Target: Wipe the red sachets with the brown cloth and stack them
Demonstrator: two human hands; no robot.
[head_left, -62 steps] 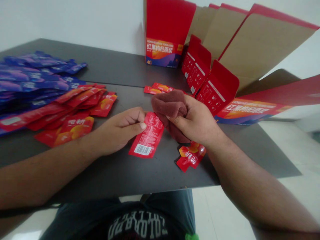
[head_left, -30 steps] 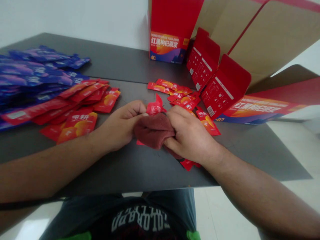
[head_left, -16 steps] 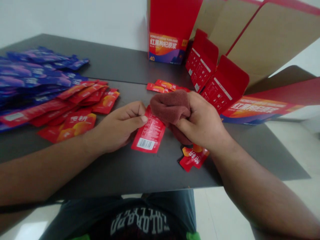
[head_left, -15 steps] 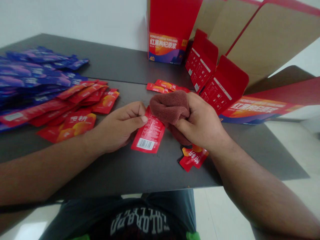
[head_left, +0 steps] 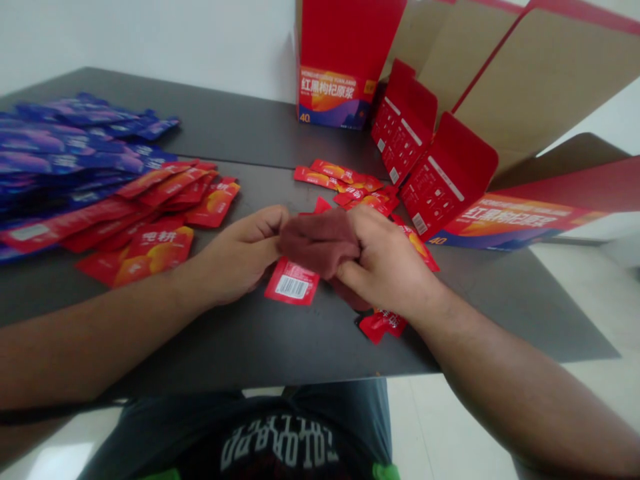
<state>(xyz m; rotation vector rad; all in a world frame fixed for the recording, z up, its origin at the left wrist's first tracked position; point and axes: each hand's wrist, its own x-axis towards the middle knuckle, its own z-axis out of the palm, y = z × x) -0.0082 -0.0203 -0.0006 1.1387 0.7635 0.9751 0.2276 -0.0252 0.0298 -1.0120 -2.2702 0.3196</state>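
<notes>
My right hand (head_left: 385, 257) grips a folded brown cloth (head_left: 320, 241) and presses it over a red sachet (head_left: 293, 283). The sachet's lower part shows, with a white barcode; its middle lies under the cloth. My left hand (head_left: 247, 250) is closed on the sachet's left edge, its fingertips partly behind the cloth. Beneath my right wrist, another red sachet (head_left: 383, 325) lies on the table, partly covered. Just beyond my hands is a loose group of red sachets (head_left: 330, 172).
On the dark table (head_left: 240, 353), blue sachets (head_left: 65, 147) are heaped at the left with red sachets (head_left: 165, 193) in front. A red box (head_left: 333, 93) stands at the back; open boxes with raised flaps (head_left: 450, 180) fill the right.
My right hand has moved the cloth left and slightly down across the sachet, covering more of it. My left hand stays nearly in place. The red sachets behind show more.
</notes>
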